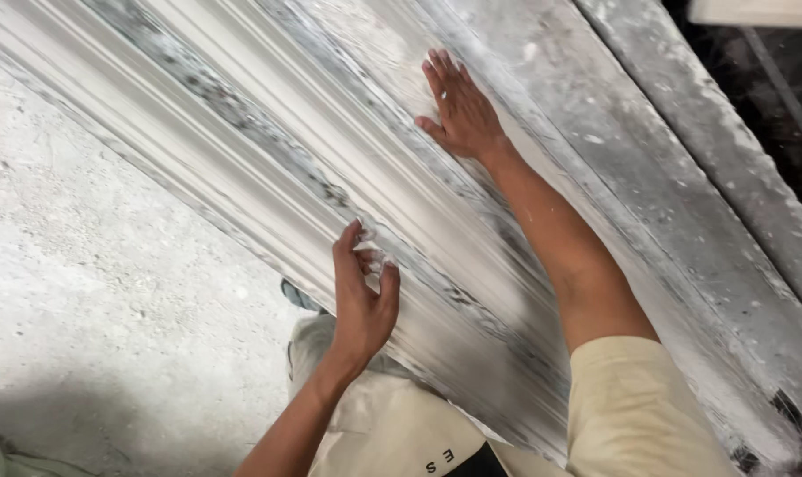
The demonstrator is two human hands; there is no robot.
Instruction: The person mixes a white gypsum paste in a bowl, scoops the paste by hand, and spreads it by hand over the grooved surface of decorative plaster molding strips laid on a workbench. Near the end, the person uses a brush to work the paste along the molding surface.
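A long white plaster moulding (268, 132) with ridged grooves runs diagonally from the top left to the bottom right. My right hand (458, 106) lies flat on its upper part, fingers together and stretched out. My left hand (364, 287) is lower down on the moulding's near edge. Its fingers are curled and pinch a small white piece (372, 258) against the ridges; I cannot tell what the piece is. Both forearms are bare, and pale sleeves show at the bottom.
A dusty grey board (684, 177) lies under and beside the moulding on the right. A rough, dust-covered concrete floor (91, 283) fills the left. My knee in pale trousers (383, 415) is under the moulding's near edge.
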